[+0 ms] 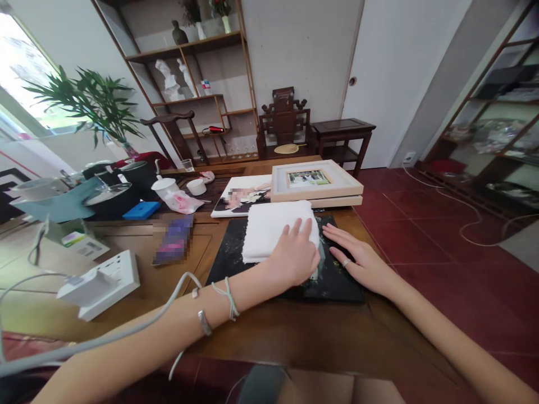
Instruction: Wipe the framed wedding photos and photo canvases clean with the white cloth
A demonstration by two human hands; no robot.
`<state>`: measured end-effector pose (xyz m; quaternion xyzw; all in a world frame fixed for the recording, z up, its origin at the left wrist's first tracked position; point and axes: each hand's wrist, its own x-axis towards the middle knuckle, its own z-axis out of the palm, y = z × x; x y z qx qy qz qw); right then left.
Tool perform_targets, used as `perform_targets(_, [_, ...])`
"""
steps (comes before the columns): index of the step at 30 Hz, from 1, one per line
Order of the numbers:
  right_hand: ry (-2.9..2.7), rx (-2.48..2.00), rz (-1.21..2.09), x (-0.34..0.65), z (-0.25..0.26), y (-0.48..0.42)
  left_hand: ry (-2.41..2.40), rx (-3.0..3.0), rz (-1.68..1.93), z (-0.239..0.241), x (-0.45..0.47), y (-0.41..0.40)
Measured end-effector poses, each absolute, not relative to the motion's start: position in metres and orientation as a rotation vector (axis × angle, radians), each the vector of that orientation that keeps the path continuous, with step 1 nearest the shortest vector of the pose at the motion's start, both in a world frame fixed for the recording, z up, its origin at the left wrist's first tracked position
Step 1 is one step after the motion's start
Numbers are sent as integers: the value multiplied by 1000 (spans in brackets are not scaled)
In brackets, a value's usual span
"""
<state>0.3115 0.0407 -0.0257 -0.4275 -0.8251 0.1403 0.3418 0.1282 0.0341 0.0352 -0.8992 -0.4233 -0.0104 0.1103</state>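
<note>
My left hand [295, 252] lies flat, fingers stretched out, on a folded white cloth [273, 227]. The cloth rests on a dark glossy picture board [236, 258] that lies on the wooden table [295, 331]. My right hand [362, 261] is flat on the right side of that board, fingers spread, a ring on one finger. Just beyond the cloth stands a stack of pale wooden photo frames [314, 182], and left of them lies a printed photo on a white board [240, 196].
A white power strip [101, 283] with cables and a phone [174, 241] lie to the left. Pots, a white teapot [164, 185], cups, a blue box [141, 210] and a plant [90, 104] crowd the far left. Shelves, a dark chair and a side table [343, 132] stand behind; red floor lies to the right.
</note>
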Motion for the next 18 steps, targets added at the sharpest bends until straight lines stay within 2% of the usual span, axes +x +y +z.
perform_targets(10, [-2177, -1038, 397, 316, -26, 42, -1006, -2727, -111, 33, 137, -75])
perform_targets(18, [-2146, -1127, 415, 312, -22, 41, -1228, -2668, 9, 45, 137, -13])
